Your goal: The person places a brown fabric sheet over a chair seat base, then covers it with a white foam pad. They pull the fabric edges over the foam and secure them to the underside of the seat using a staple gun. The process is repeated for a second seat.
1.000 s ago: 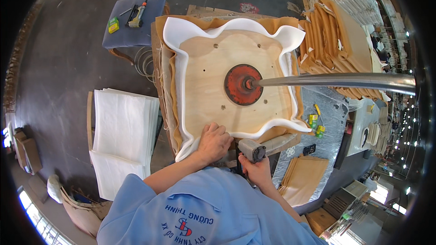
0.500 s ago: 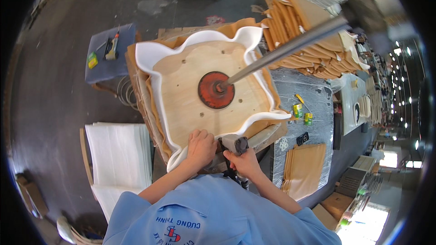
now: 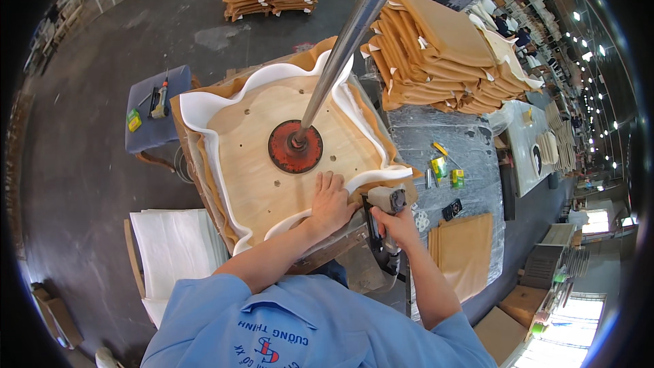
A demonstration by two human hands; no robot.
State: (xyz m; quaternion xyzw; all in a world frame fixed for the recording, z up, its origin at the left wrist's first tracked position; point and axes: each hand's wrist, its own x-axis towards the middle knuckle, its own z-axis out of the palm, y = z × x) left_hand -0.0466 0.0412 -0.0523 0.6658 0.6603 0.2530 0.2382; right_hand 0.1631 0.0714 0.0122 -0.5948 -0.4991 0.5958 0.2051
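A wooden board (image 3: pixel 231 177) lies at mid-picture, a red disc (image 3: pixel 294 157) on a metal pole (image 3: pixel 340 48) resting on its middle. White foam (image 3: pixel 197 114) curls up around its edge, with brown cloth (image 3: pixel 371 110) outside that. At five o'clock from the disc, the left hand (image 3: pixel 332 201) spreads its fingers on the board; whether its thumb pinches anything, I cannot tell. At four o'clock, the right hand (image 3: pixel 398 225) grasps a staple gun (image 3: pixel 385 199) beside the edge. Farther out: brown stack (image 3: pixel 436 48), two o'clock; white sheets (image 3: pixel 174 245), eight; blue stool (image 3: pixel 150 133), ten.
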